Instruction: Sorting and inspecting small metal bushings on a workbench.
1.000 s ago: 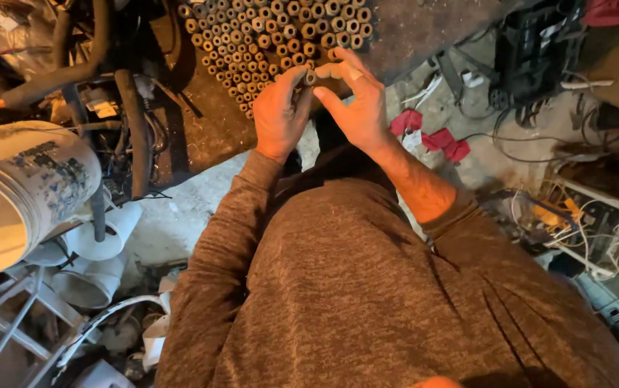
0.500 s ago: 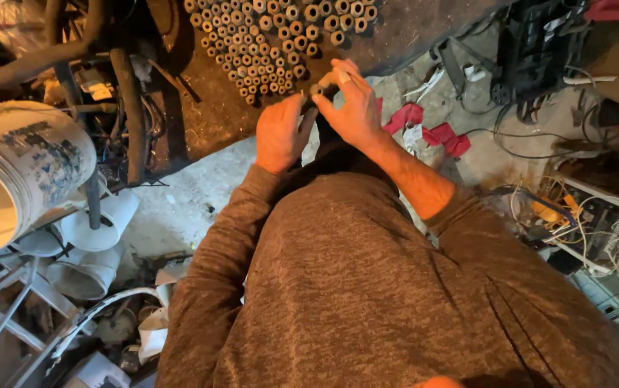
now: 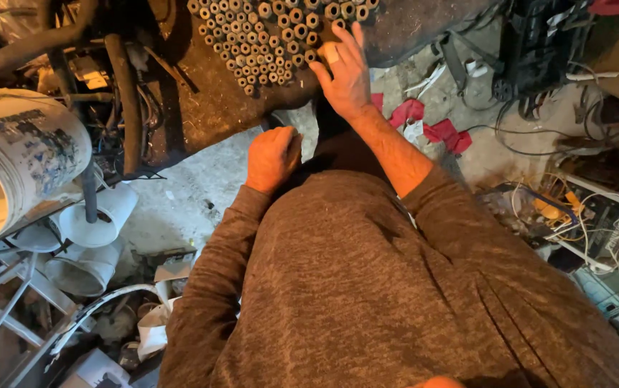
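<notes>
Many rusty hex nuts (image 3: 273, 36) stand on end in tight rows on a dark dirty board (image 3: 209, 108) ahead of me. My right hand (image 3: 345, 72) reaches out over the right edge of this cluster, fingers spread, fingertips resting on the nuts. My left hand (image 3: 273, 158) is drawn back near my body, below the board's edge, curled into a fist. Whether it encloses anything is hidden. Both arms wear brown knitted sleeves (image 3: 367, 287).
A large white bucket (image 3: 15, 158) lies on its side at the left, with white cups (image 3: 94, 223) and a metal frame (image 3: 8, 302) below it. A black hose (image 3: 126, 100) crosses the board. Red scraps (image 3: 439, 129), a black crate (image 3: 539, 43) and tangled wires (image 3: 611, 230) fill the right.
Both hands were together at the nut cluster's lower edge, working on a small piece. Now my left hand has dropped back toward me and my right hand has stretched up onto the nuts.
</notes>
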